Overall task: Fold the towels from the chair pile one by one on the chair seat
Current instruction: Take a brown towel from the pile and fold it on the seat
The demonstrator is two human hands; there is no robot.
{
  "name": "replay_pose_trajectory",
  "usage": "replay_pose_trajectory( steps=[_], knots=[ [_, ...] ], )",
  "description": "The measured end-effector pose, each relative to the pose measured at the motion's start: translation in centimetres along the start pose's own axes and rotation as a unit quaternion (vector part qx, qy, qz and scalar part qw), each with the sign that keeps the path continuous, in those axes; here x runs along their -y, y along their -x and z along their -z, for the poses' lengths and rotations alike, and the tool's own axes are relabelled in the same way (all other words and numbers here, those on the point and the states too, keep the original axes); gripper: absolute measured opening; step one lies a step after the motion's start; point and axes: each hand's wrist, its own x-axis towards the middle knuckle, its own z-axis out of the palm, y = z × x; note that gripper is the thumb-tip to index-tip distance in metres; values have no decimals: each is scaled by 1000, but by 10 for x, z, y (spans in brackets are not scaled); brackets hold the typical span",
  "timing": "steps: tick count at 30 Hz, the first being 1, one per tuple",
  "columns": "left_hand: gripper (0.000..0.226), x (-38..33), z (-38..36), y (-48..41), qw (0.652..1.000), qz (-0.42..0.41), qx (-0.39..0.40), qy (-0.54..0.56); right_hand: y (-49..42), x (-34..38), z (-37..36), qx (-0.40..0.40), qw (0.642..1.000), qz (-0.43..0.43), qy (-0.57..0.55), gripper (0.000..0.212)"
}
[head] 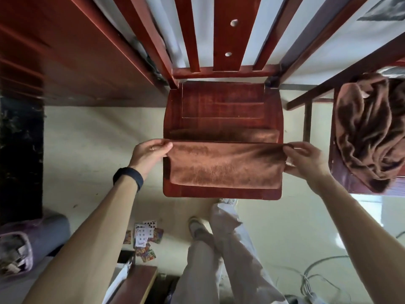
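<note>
Only one view is given: it is taken from the head, aimed steeply downward and forward, close above the chair seat, with floor framed nearest.

In front of you, the red wooden chair seat carries one brown towel, lying across its front half. The second chair, on your right, bears the crumpled towel pile. On the pale floor lie scattered playing cards and loose cables.
</note>
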Motion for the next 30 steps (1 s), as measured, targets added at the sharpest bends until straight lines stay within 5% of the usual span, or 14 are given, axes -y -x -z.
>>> replay_pose_trajectory(
  steps=[7,20,24,26,28,30],
  knots=[
    [16,15,-22,-47,996,-28,-76,-32,-63,-19,-17,-16,999,-16,42,36],
    [4,19,-33,-71,954,-82,-163,-238,-85,-11,-41,-109,986,32,123,21],
    [17,16,-42,-64,915,-108,-183,-343,-77,-3,-49,-146,973,46,174,17],
    [32,21,-46,-55,865,-159,-217,-424,-63,-1,-55,-174,954,83,231,27],
    [41,33,-59,-38,797,-244,-230,-502,-41,-6,-68,-214,909,170,315,38],
    [49,50,-80,-22,779,-305,-172,-520,-15,-14,-89,-217,858,266,382,41]
  ],
)
